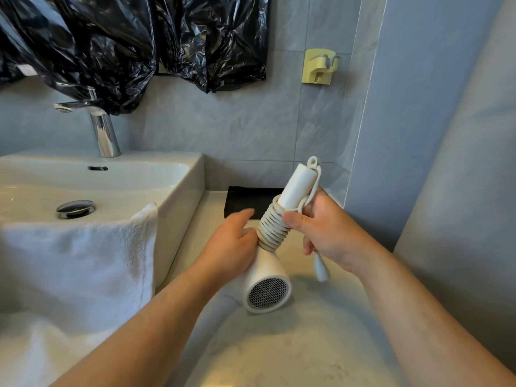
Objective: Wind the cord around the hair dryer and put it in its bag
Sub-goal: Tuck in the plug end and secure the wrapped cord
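A white hair dryer (pixel 266 277) is held above the counter, its meshed rear end facing me and its handle pointing up and to the right. The white cord (pixel 272 229) is coiled in several tight turns around the handle. My left hand (pixel 233 244) grips the dryer's body where it meets the handle. My right hand (pixel 325 231) pinches the cord against the handle with the thumb, and the plug (pixel 320 268) hangs below that hand. A black bag (pixel 243 201) lies flat on the counter behind the dryer.
A white sink (pixel 178 191) with a chrome tap (pixel 102 129) stands to the left, and a white towel (pixel 78 263) is draped over its front. Black plastic sheets (pixel 134 40) hang on the wall. A yellow wall hook (pixel 319 67) is on the tiles. The pale counter (pixel 307 331) lies below.
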A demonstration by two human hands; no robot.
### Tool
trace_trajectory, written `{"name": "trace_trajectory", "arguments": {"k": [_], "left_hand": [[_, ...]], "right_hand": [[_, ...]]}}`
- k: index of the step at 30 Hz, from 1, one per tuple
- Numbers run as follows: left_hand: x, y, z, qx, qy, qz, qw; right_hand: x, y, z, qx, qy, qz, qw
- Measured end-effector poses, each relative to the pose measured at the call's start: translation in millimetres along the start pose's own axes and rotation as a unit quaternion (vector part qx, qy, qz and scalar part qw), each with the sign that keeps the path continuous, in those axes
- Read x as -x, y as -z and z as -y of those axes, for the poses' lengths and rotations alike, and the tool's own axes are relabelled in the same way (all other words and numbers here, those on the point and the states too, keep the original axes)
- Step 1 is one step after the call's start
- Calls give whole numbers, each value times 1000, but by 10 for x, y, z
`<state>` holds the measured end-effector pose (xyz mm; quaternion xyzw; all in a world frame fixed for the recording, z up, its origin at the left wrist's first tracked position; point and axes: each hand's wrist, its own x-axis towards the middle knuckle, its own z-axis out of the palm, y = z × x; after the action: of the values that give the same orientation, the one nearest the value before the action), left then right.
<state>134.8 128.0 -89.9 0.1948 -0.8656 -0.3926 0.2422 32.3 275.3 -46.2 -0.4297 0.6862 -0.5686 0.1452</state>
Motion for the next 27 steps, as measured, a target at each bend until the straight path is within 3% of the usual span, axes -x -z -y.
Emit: {"name": "trace_trajectory", "arguments": {"k": [3,6,9,16,20,23,27], "left_hand": [[104,39,-145,202,-97,-4,975],[198,96,-292,292,-152,25,944],[204,150,-369,306,-181,27,934],[88,447,-525,242,-214,-96,942],[37,518,-475,264,-233,-109,930],[29,526,-432,293,-209,-107,927],[17,580,-346,377,-153,-105,908]], "right_hand": [[38,-74,40,17,31,10,999],[66,-149,60,49,50,45,997],[92,-192,130,69,54,60,994],[120,-419,68,215,157,84,960],[142,-512,13,135,156,84,975],[140,-538,-39,29,96,30,994],[92,-516,-110,94,62,13,994]]}}
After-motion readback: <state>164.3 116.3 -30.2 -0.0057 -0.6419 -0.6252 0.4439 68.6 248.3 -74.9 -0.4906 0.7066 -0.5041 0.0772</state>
